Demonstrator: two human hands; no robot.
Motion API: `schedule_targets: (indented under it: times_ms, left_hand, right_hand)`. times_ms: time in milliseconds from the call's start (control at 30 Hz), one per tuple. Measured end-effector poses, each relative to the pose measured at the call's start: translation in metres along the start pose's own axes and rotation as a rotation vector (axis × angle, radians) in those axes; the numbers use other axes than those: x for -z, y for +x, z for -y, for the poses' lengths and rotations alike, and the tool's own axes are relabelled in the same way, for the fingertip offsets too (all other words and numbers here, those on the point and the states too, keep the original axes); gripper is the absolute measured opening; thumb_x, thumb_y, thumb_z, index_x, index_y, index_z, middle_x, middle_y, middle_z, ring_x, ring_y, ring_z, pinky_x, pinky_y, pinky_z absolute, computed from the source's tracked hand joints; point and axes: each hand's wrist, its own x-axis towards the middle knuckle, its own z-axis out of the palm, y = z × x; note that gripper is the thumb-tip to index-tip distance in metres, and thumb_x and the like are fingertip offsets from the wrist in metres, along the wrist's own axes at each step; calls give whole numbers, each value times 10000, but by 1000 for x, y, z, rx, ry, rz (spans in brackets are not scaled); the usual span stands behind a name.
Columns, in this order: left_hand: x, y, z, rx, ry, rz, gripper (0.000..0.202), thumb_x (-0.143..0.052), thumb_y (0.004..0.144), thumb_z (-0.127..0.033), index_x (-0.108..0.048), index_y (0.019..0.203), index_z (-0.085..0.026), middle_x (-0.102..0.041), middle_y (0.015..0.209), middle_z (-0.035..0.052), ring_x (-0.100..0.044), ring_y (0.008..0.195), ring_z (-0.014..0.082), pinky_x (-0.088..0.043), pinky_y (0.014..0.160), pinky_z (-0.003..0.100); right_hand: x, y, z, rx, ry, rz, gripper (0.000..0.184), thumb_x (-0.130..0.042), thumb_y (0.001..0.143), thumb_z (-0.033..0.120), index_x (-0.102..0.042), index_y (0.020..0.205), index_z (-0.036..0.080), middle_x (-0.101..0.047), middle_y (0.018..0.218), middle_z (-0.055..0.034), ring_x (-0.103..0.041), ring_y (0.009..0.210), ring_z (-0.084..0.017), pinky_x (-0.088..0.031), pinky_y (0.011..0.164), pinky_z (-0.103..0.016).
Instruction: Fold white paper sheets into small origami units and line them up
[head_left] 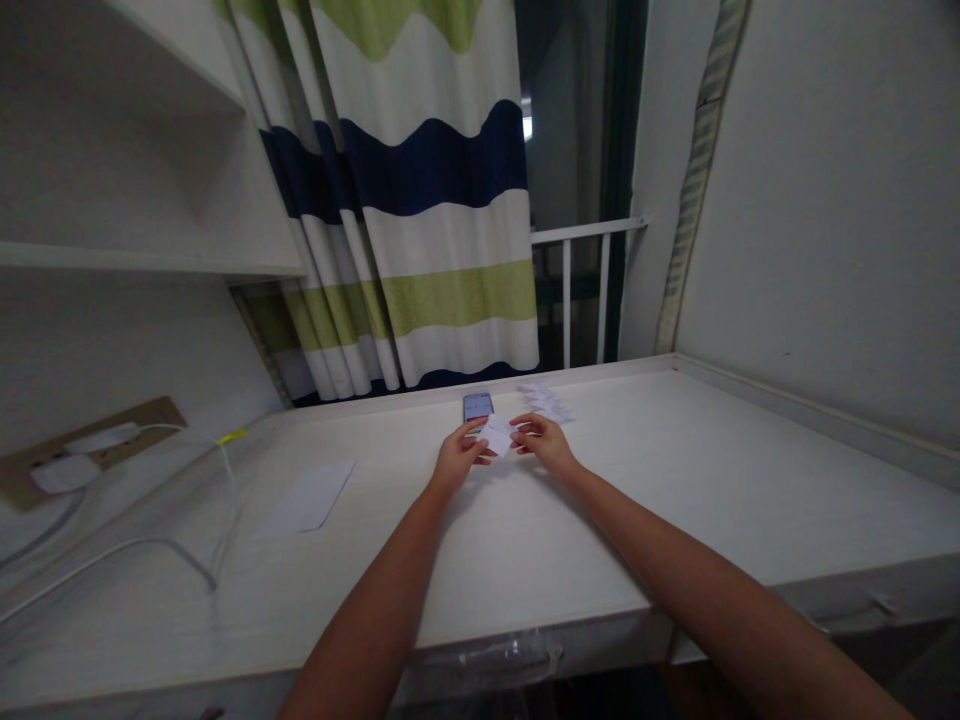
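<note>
Both my hands reach out over a white desk and pinch one small white piece of paper between them. My left hand grips its left edge with closed fingers. My right hand grips its right edge the same way. Just behind the paper lies a phone with its screen lit. Several small white folded paper pieces lie on the desk behind my right hand.
A white sheet lies flat on the desk's left part. White cables run from a wall socket at far left. A striped curtain, a white railing and shelves stand behind the desk.
</note>
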Motion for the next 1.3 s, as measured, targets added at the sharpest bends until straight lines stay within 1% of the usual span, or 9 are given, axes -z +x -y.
schedule_targets:
  times_ms: [167, 333, 533, 667, 767, 833, 1000, 1167, 1300]
  left_hand:
    - [0, 1, 1, 11, -7, -16, 617, -676, 557, -339, -491, 1102, -114, -638, 670, 52, -614, 591, 164, -484, 521, 255]
    - [0, 3, 3, 33, -27, -49, 519, -702, 501, -372, -585, 918, -87, -645, 662, 67, -610, 577, 166, -483, 511, 255]
    - [1, 3, 1, 42, -50, -60, 417, -705, 487, -354, -633, 802, -90, -647, 648, 59, -598, 555, 148, -481, 508, 247]
    - [0, 2, 0, 51, -63, -53, 394, -711, 481, -332, -635, 783, -90, -642, 631, 52, -591, 544, 141, -480, 502, 243]
    - [-1, 1, 0, 59, -65, -29, 399, -714, 481, -327, -627, 790, -91, -642, 642, 50, -590, 542, 137, -482, 507, 246]
    - [-3, 0, 1, 66, -58, -10, 412, -721, 472, -318, -619, 802, -93, -644, 666, 52, -593, 548, 140, -484, 510, 252]
    - [-5, -1, 2, 65, -20, 20, 400, -724, 473, -264, -614, 820, -97, -645, 676, 51, -600, 558, 145, -485, 512, 250]
    - [-5, 0, 2, 34, 15, -2, 286, -675, 535, -225, -643, 788, -96, -649, 684, 59, -599, 571, 141, -487, 511, 244]
    - [-5, 0, 0, 26, 17, -17, 223, -646, 546, -180, -658, 754, -101, -653, 674, 53, -598, 575, 136, -494, 529, 248]
  right_hand:
    - [-1, 1, 0, 10, 0, -5, 233, -631, 527, 261, -542, 723, 172, -545, 604, 37, -568, 526, -107, -434, 460, -214]
    - [-1, 1, 0, -6, 20, 15, 188, -622, 526, 247, -525, 663, 163, -536, 609, 39, -556, 531, -96, -424, 458, -200]
    - [1, -1, 1, 11, 27, 84, 271, -641, 552, 254, -535, 791, 184, -546, 652, 44, -568, 565, -99, -436, 488, -206]
    - [2, 0, 1, 9, 1, 113, 291, -651, 549, 256, -567, 815, 176, -559, 645, 32, -555, 564, -98, -440, 497, -212]
    - [1, 0, 1, 6, -20, 150, 278, -661, 531, 255, -590, 781, 154, -593, 690, 9, -541, 560, -94, -441, 503, -218]
    - [0, 0, 1, -2, -33, 167, 254, -666, 519, 253, -599, 737, 141, -601, 672, 4, -530, 545, -91, -438, 505, -221]
    - [0, 0, 2, -4, -66, 131, 180, -666, 508, 239, -601, 634, 129, -583, 570, 19, -501, 499, -80, -425, 504, -219]
    - [0, 1, 2, 47, -108, 113, 149, -636, 524, 204, -636, 656, 136, -588, 556, 19, -474, 471, -69, -408, 490, -213]
    - [1, 1, 2, 92, -137, 119, 133, -607, 540, 175, -650, 660, 141, -602, 570, 13, -484, 478, -71, -417, 498, -216]
